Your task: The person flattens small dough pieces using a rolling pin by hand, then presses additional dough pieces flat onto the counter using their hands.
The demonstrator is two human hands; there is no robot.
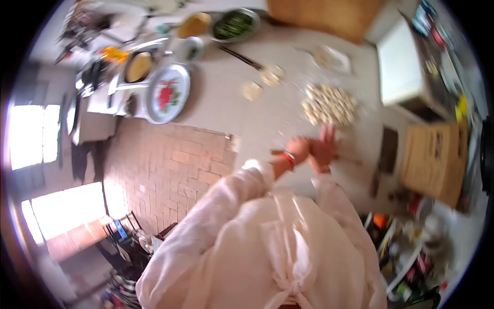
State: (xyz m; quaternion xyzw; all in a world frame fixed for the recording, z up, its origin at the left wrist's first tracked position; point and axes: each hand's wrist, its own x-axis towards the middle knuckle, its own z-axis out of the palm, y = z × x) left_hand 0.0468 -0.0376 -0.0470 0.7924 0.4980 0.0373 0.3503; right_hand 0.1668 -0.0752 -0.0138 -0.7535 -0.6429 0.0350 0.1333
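Note:
My left hand, with a red band at its wrist, is curled closed; what is in it, if anything, is hidden. Right beside it, my right hand has its fingers stretched forward over the table. A short brown stick end shows by my left wrist, the rest of it covered. Just beyond my fingertips lies a cluster of many small pale dough pieces. Further left are two flat dough rounds, one by itself and another at the tip of dark chopsticks. Motion blurs both hands.
A flower-patterned tray stands at the table's left edge. Behind it are a bowl of green vegetables and a yellow dish. To the right lie a dark cleaver-like blade and a cardboard box. A clear bag sits further back.

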